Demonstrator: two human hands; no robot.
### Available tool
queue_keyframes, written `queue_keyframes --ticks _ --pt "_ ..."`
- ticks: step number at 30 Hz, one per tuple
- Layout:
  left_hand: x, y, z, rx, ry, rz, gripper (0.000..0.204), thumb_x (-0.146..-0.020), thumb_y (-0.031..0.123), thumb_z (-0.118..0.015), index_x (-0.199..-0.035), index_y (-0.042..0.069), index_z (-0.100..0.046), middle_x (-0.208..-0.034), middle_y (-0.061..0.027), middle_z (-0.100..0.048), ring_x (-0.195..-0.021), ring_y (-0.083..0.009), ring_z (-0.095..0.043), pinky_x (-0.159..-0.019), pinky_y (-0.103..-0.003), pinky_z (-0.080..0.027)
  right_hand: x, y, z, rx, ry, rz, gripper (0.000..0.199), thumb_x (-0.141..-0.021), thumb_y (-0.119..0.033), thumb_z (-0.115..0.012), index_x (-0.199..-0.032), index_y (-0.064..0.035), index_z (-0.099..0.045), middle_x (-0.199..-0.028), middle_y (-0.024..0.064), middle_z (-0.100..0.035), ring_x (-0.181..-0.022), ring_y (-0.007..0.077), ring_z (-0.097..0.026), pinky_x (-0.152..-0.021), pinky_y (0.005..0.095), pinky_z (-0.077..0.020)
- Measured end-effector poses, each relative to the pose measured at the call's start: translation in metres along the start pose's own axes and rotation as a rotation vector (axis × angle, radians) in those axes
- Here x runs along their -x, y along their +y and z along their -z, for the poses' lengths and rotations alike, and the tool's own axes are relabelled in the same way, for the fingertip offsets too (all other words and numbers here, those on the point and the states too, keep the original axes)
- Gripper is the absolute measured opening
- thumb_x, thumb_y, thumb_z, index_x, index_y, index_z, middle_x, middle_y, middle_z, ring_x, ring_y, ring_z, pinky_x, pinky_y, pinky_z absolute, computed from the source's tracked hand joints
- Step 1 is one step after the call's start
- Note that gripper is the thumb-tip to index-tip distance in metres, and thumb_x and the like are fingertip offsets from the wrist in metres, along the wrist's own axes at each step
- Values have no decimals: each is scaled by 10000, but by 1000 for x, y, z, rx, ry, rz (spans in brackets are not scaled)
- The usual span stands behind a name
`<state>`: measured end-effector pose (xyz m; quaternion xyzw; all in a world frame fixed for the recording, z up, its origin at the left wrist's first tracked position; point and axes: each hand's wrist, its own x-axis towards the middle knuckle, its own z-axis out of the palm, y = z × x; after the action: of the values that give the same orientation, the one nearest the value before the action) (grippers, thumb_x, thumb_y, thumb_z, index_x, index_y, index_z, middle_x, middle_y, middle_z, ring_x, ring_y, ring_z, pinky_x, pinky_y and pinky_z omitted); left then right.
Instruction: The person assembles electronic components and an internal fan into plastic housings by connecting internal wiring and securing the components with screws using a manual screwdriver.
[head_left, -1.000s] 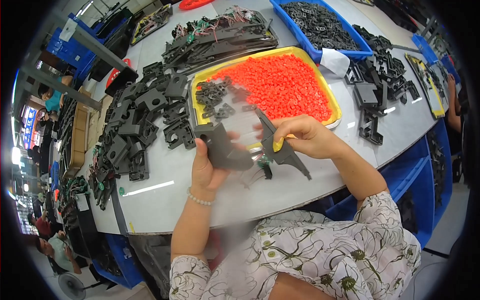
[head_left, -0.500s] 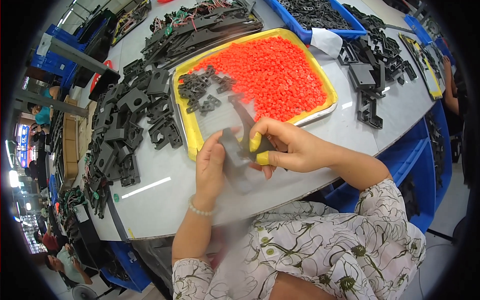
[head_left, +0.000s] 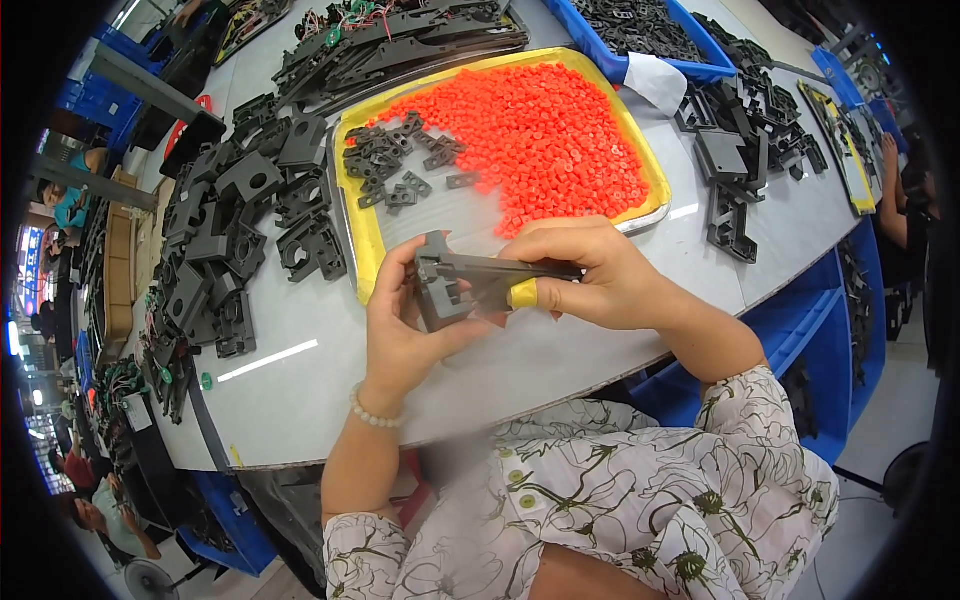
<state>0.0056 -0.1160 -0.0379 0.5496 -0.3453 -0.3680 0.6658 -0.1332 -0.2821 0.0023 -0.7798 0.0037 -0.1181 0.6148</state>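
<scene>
Head view shows both hands meeting over the pale surface [head_left: 300,400] just below centre. Left hand [head_left: 405,320] cups a dark grey plastic part [head_left: 470,285] from underneath, fingers curled around its left end. Right hand [head_left: 590,275] pinches the same part's long arm, a yellow cot on one fingertip [head_left: 523,294]. At 12 o'clock from the hands lies a yellow tray [head_left: 365,240] heaped with small orange pieces [head_left: 540,130]. Black brackets [head_left: 240,230] crowd the surface at 9 o'clock.

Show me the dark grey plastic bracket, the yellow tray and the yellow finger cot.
Dark grey plastic bracket [head_left: 455,290], head view, its blocky left end.
Yellow tray [head_left: 366,238], head view, left rim.
Yellow finger cot [head_left: 523,294], head view, fingertip.
</scene>
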Motion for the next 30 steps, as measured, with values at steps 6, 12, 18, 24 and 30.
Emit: queue_keyframes --ticks 6,12,18,24,30 --pt "2 -1 -4 -7 -67 33 842 -543 44 -829 -1261 -8 -392 -1104 -104 -562 -1009 -160 -544 -893 -300 -429 1 7 -1 265 83 291 245 -750 -23 -643 -984 31 -597 -799 108 -577 -646 161 -555 -531 252 -428" --pt "-4 -2 2 -464 -141 -138 790 -531 168 -847 -1213 7 -484 -1138 -97 -559 -1003 -172 -555 -886 -308 -420 4 -1 3 309 88 189 258 -731 -19 -655 -978 29 -600 -762 103 -563 -658 206 -546 -564 287 -421" --pt "-1 -2 -12 -423 -246 -174 779 -512 182 -851 -1186 -3 -508 -1259 -128 -484 -994 -186 -561 -871 -319 -430 6 -8 10 287 91 278 239 -717 -21 -670 -942 33 -614 -734 100 -561 -603 166 -529 -513 266 -401" --pt "-1 5 -4 1 -91 13 927 -496 95 -848 -1279 -58 -376 -1082 -62 -555 -949 -128 -543 -870 -282 -421 7 -10 9 199 96 167 265 -659 0 -612 -919 -43 -643 -702 73 -535 -604 209 -539 -536 308 -441" --pt "2 6 -16 -56 -79 27 907 -505 144 -855 -1267 -48 -402 -1053 -57 -574 -934 -123 -540 -870 -273 -412 8 -6 2 277 103 147 264 -658 -13 -598 -914 -69 -636 -712 56 -540 -577 204 -541 -511 300 -443"
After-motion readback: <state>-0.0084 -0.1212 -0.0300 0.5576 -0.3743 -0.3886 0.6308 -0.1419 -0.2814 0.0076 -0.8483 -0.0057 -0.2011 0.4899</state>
